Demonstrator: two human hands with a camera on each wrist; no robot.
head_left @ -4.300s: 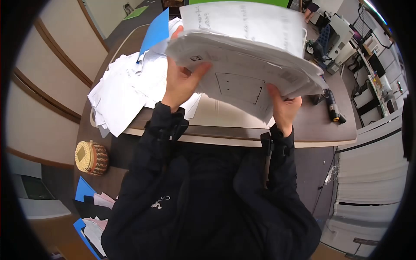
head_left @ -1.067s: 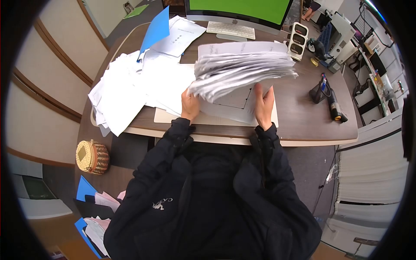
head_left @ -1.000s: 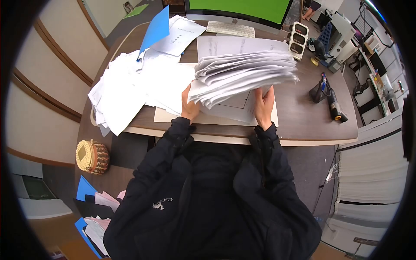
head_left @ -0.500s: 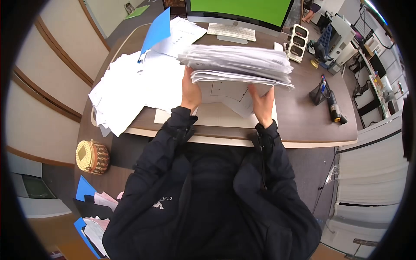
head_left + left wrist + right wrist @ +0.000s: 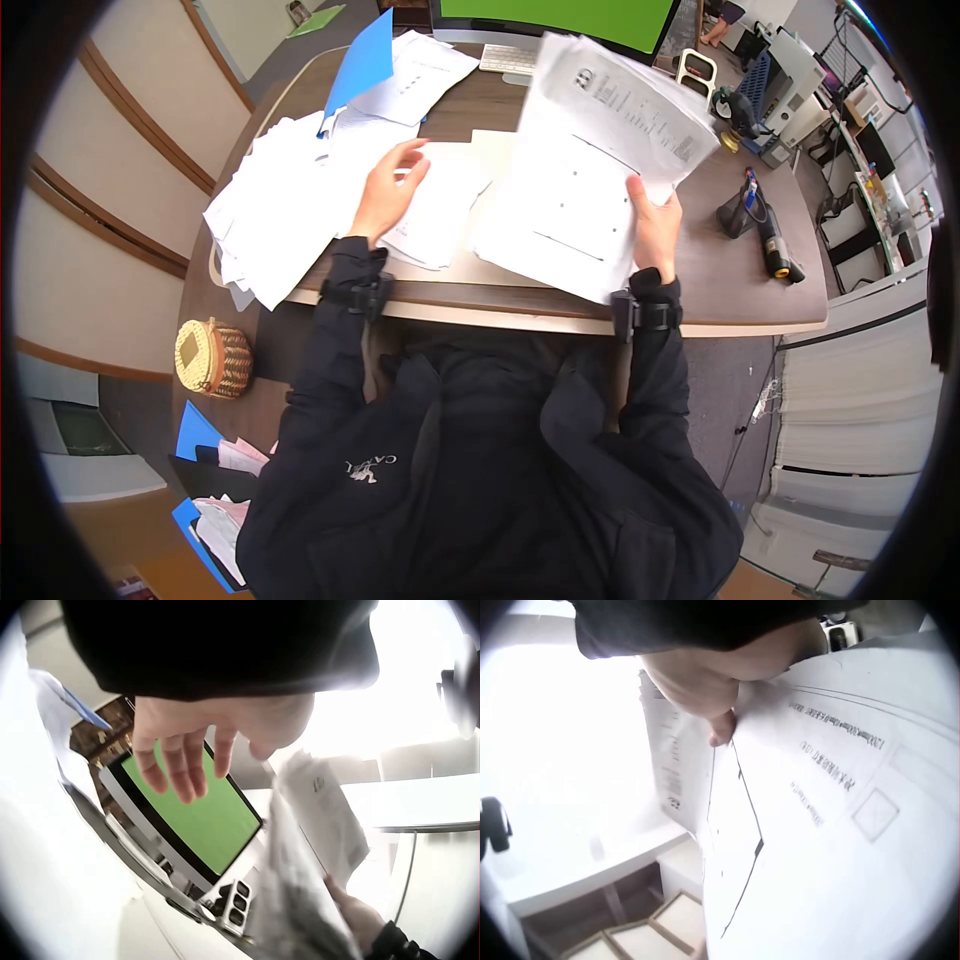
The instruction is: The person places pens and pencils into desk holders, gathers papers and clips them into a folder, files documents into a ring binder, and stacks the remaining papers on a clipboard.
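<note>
The right hand (image 5: 657,228) grips a stack of white papers (image 5: 575,190) at its right edge, thumb on top of a sheet with a drawn rectangle. In the right wrist view the thumb of the right hand (image 5: 727,690) lies on the printed sheet (image 5: 817,825). The left hand (image 5: 388,195) is off the stack, above papers at the left, fingers loosely bent and holding nothing; whether it touches them I cannot tell. The left wrist view shows the left hand (image 5: 217,735) empty, with the held papers (image 5: 300,877) beyond. Some sheets (image 5: 435,230) lie between the hands.
Loose papers (image 5: 270,220) cover the desk's left side, a blue folder (image 5: 362,68) upright among them. A monitor (image 5: 570,18) and keyboard (image 5: 508,60) stand at the back. To the right are a pen holder (image 5: 738,215) and a black cylindrical device (image 5: 775,250); a woven basket (image 5: 212,358) is lower left.
The left hand has let go of the stack and moved left. The right hand has moved right with the papers, now turned to show their printed face. Sheets now lie where the stack was held.
</note>
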